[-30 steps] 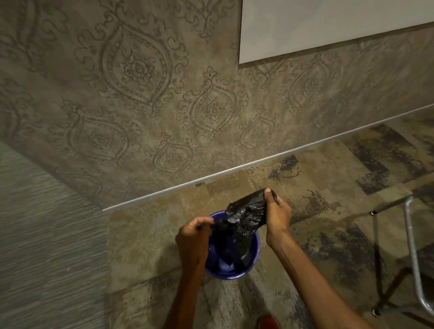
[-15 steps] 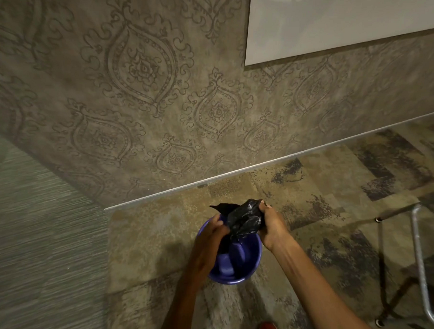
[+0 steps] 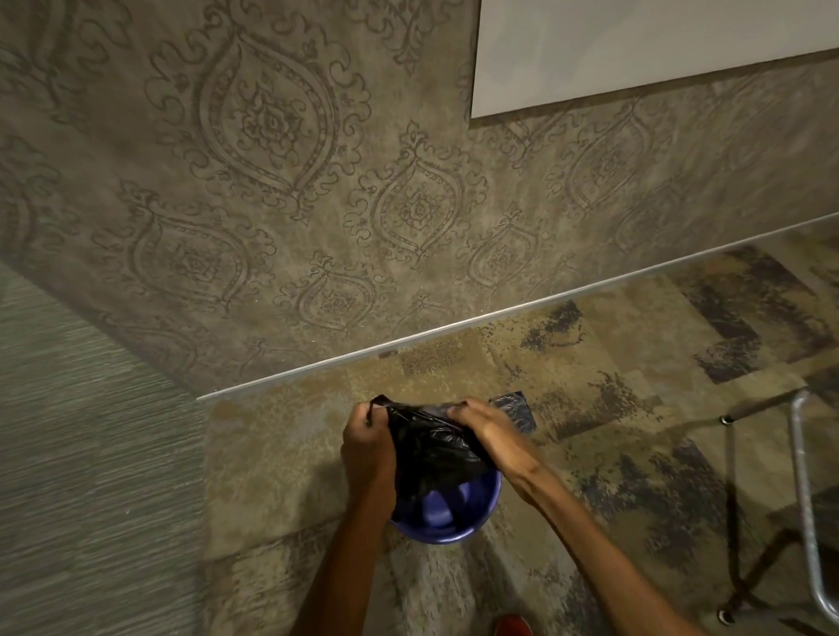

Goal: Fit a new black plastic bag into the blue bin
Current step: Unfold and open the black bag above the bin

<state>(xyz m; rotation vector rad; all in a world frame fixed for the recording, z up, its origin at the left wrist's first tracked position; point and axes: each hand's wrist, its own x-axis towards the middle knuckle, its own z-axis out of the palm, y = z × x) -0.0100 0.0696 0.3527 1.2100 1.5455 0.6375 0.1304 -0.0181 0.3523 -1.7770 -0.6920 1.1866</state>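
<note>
Seen from the head camera: the left hand [image 3: 368, 457] and right hand [image 3: 491, 432] each pinch the crinkled, glossy black plastic bag [image 3: 430, 454] at its top edge, its mouth stretched left to right, hanging directly over the round blue bin [image 3: 445, 521] on patterned carpet [image 3: 279, 449].

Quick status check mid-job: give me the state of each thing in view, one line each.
black plastic bag: bunched, held over the bin, not yet lining it
blue bin: upright on the carpet, rim bare
left hand: gripping the bag's edge
right hand: gripping the bag's other edge
metal chair frame: standing to the right, untouched
</note>
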